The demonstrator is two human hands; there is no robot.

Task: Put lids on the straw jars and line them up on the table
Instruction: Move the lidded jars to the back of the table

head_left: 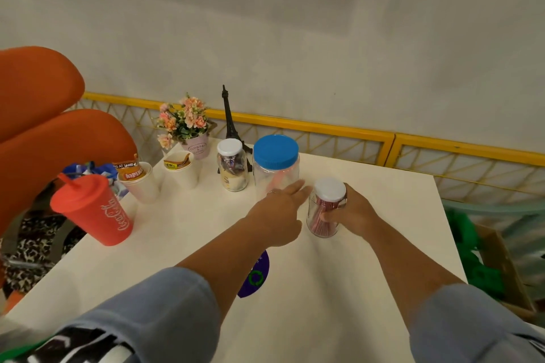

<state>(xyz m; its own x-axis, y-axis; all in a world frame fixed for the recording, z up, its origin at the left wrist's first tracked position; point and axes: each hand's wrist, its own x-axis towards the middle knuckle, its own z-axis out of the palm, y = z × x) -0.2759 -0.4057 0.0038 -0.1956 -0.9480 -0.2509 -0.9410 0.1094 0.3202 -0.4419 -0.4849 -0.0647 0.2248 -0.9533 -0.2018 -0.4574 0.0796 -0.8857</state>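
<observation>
Red cup: stands lidded with its straw at the near left of the white surface, no part of the row
Paper cups: two white ones with sachets in them, far left, just in front of the flower pot
Small far jar: white lid already on, upright, just left of the big jar; its contents are too blurred to name
Big jar: blue lid seated, pink straws dimly seen through the glass, standing right of the small far jar so the two read as the start of a line
Left hand: grip empty, fingers stretched flat toward the base of the big jar, touching or nearly touching it; I cannot tell which
Red-straw jar: white lid on top, upright, nearer and to the right of the big jar, not yet in line with the other two
Right hand: grip wrapped round the red-straw jar from its right side, thumb across the glass
Done, by my reading: all three jars in view carry lids
Left, by my reading: bring the red-straw jar back level with the blue-lidded one to finish the row; whether its lid is fully tight cannot be told
</observation>
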